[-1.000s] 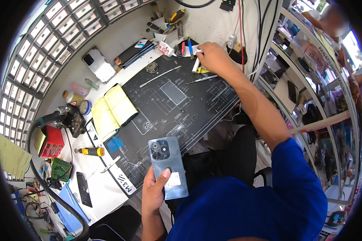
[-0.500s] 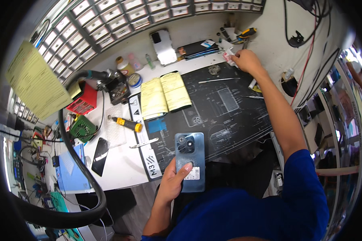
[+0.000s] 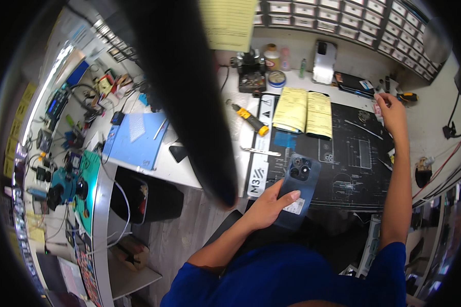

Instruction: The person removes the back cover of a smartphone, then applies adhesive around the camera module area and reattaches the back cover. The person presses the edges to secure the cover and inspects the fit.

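My left hand is closed round a dark blue-grey smartphone. Its back faces up, showing the camera bump and a white label, and my thumb lies across it. The phone is tilted over the near edge of the black work mat. At the far right, my outstretched right hand has its fingers pinched at a small pink-and-white packet. Part of that packet is hidden by the fingers. Two yellow written slips rest on the mat, over dark phone-like items.
A thick black arm blocks much of the left-centre view. A yellow-black screwdriver, white tweezers and a metal tool lie about the bench. A clear-backed phone case leans at the wall. Left stands a blue mat.
My view has swung left, so the bench appears farther right and the black arm crosses the picture. The left hand keeps the phone, now more tilted; the right hand stays by the packet.
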Demonstrator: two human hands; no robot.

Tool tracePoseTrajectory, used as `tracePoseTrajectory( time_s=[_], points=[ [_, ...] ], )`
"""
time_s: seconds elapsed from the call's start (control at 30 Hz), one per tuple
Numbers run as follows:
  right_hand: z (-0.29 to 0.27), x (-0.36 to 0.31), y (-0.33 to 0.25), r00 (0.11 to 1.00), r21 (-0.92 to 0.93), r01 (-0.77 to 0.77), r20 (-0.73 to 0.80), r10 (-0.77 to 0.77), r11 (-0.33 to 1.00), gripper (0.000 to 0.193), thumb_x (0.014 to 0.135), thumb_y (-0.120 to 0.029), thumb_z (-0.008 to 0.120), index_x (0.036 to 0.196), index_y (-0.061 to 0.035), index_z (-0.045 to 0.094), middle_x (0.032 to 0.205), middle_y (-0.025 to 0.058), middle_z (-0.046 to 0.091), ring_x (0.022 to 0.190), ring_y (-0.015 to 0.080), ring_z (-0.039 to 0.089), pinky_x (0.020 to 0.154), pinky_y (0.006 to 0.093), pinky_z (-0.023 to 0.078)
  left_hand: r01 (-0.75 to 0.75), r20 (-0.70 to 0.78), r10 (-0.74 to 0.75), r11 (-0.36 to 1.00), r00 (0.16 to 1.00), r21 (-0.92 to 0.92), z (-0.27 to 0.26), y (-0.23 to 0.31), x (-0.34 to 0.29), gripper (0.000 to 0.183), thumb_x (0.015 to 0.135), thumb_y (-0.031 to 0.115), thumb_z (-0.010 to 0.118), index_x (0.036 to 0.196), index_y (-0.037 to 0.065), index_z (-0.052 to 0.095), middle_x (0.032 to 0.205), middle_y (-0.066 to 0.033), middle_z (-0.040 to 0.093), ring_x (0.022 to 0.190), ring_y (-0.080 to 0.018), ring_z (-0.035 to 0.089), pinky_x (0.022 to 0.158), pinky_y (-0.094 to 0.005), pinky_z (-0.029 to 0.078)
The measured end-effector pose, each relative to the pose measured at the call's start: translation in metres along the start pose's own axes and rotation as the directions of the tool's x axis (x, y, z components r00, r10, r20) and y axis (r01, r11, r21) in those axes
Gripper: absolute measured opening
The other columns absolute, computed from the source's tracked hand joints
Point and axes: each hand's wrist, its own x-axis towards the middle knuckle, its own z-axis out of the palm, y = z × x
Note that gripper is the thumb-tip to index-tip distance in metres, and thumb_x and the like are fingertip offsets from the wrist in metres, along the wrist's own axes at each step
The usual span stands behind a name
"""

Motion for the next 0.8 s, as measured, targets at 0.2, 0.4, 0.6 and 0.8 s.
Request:
tracePoseTrajectory(
  time_s=[0.2,0.4,0.6,0.8],
  points=[
    [0.028,-0.023,-0.101,0.962,0.224,0.213,0.122,-0.244,0.951,0.036,0.102,-0.032,0.07,0.108,0.0029,0.075,0.079,0.0075,0.072,0.068,0.0118,0.059,0.067,0.03,0.048,-0.031,-0.067,0.031,1.0,0.997,0.006,-0.009,0.003,-0.015,0.052,0.109,0.034,0.062,0.149,0.003,0.051,0.13,-0.0068,0.066,0.119,-0.0124,0.06,0.105,-0.0308,0.048],
    [0.077,-0.075,-0.208,0.796,0.289,0.265,0.472,-0.378,0.92,0.029,0.102,-0.026,0.067,0.102,0.0024,0.075,0.078,0.0116,0.072,0.069,0.0129,0.061,0.067,0.0345,0.05,-0.137,-0.242,0.143,0.99,0.96,0.04,-0.04,-0.006,-0.047,0.054,0.109,0.039,0.061,0.144,-0.001,0.053,0.127,-0.0091,0.066,0.117,-0.014,0.06,0.106,-0.0316,0.046],
    [0.115,-0.168,-0.344,0.378,0.691,0.392,0.48,-0.791,0.607,0.031,0.101,-0.03,0.068,0.1,0.0005,0.076,0.086,0.0184,0.073,0.077,0.0325,0.07,0.072,0.04,0.054,-0.203,-0.434,0.288,0.951,0.854,0.233,-0.092,0.002,-0.049,0.052,0.107,0.036,0.061,0.141,-0.004,0.055,0.126,-0.0166,0.07,0.119,-0.0231,0.064,0.106,-0.0354,0.046],
    [0.203,-0.183,-0.434,0.46,0.794,0.189,0.448,-0.766,0.578,0.037,0.104,-0.032,0.068,0.12,0.0006,0.073,0.103,0.0088,0.076,0.093,0.0188,0.07,0.082,0.0331,0.055,-0.14,-0.555,0.204,0.978,0.806,0.155,-0.157,0.004,-0.074,0.051,0.106,0.033,0.064,0.141,-0.003,0.057,0.128,-0.0109,0.069,0.119,-0.0172,0.061,0.106,-0.0328,0.045]
  ],
)
